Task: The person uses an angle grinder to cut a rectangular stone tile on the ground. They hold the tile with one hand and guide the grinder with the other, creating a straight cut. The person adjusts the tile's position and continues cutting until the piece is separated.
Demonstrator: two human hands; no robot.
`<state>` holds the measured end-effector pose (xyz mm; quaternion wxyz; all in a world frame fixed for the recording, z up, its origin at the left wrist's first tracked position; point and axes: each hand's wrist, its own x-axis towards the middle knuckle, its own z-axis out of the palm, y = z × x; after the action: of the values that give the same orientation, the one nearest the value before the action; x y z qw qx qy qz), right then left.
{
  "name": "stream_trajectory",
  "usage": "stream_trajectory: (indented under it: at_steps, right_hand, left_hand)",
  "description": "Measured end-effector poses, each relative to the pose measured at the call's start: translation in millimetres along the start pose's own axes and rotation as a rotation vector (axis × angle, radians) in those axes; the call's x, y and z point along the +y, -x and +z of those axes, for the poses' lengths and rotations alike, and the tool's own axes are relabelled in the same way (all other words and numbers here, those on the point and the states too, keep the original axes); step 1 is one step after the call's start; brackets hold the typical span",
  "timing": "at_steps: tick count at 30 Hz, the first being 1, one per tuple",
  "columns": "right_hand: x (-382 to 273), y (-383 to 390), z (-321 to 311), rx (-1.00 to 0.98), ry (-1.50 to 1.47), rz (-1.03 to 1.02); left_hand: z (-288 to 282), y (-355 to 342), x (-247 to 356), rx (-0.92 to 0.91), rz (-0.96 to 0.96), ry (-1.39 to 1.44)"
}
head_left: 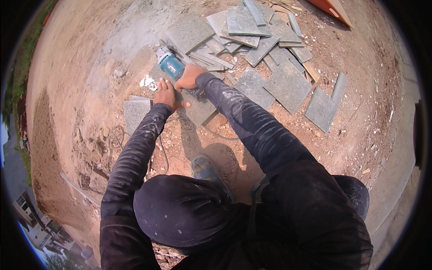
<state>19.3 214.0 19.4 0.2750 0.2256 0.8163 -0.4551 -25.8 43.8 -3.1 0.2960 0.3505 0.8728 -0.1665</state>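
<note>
A teal angle grinder point(171, 65) lies low over a grey stone tile point(199, 109) on the ground ahead of me. My right hand point(190, 76) is wrapped round the rear of the grinder's body. Its silver head points away and to the left, and its disc is hard to make out. Close beside it, my left hand point(167, 96) presses down on the tile, fingers and thumb spread. What lies under the left palm is hidden.
Grey tiles point(245, 22) lie in an uneven heap ahead and to the right. Another tile point(136, 114) rests left of my left hand. A dark cord point(163, 150) curls over the rubble near my sandalled foot point(203, 168). An orange object point(330, 10) stands at the far right.
</note>
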Motion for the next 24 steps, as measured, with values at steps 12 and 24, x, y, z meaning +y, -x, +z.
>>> stream_trajectory:
  at_steps: [12, 24]
  right_hand:
    - [4.6, 3.8, 2.5, 0.04, -0.012, -0.048]
    - [6.7, 5.5, 2.6, 0.045, -0.015, -0.033]
  left_hand:
    - [-13.3, 8.9, 7.1, -0.01, -0.039, 0.044]
    - [-16.4, 10.6, 9.4, -0.017, -0.037, 0.035]
